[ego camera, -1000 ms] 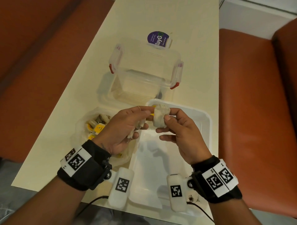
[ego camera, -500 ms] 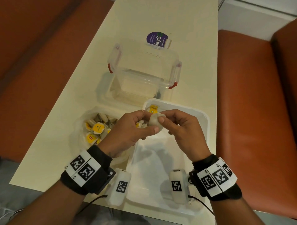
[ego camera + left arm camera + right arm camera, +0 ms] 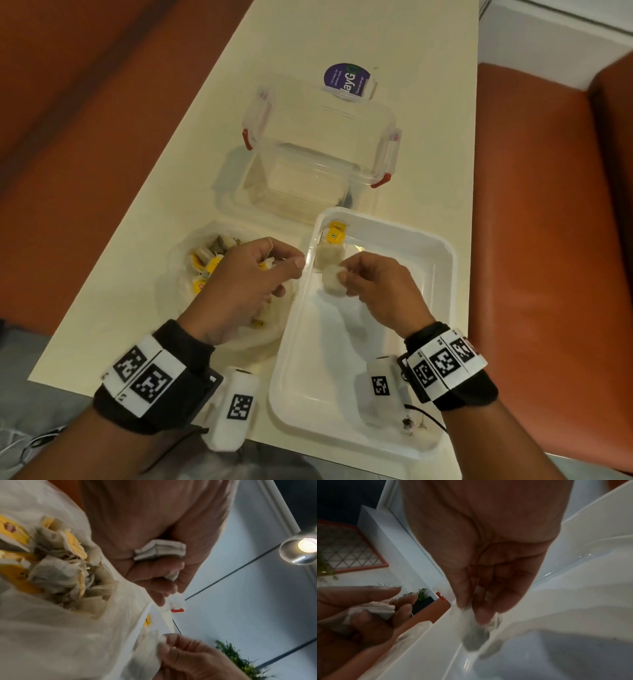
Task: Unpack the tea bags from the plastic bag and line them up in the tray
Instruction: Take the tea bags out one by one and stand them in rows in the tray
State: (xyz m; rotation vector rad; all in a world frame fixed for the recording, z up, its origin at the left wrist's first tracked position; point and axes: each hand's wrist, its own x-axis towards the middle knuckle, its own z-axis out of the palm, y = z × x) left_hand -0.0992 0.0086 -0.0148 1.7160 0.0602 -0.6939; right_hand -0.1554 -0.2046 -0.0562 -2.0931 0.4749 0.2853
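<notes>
White filter paper, crumpled and greyish where the leaves show through, makes up the tea bag point(image 3: 333, 283) pinched between the thumb and fingertips of the right hand point(image 3: 380, 291); it hangs over the far left part of the white tray point(image 3: 442, 308), just above the floor. The right wrist view shows the same tea bag point(image 3: 475, 632) blurred below the curled fingers point(image 3: 462, 588), close to the tray's inner wall. Just beyond it, in the tray's far left corner, lies a second tea bag point(image 3: 329, 256) with a yellow tag point(image 3: 335, 234) bearing a small dark emblem; no lettering on it is legible.

Left of the tray, the left hand point(image 3: 246, 284) hovers over the plastic bag point(image 3: 191, 274), its fingers curled round a folded bundle of tea bags point(image 3: 160, 551) held against the palm. The translucent bag lies open on the cream table point(image 3: 342, 34), full of more tea bags point(image 3: 209, 263) with yellow tags; one tag carries a red mark I cannot read.

Beyond the tray stands a clear storage box point(image 3: 322, 147) with red-tipped clips. Behind it lies a purple label point(image 3: 347, 80) with white letters reading "layG" and smaller print too fine to make out. Both wrists wear black bands with black-and-white square markers. Rust-orange seating flanks the table.
</notes>
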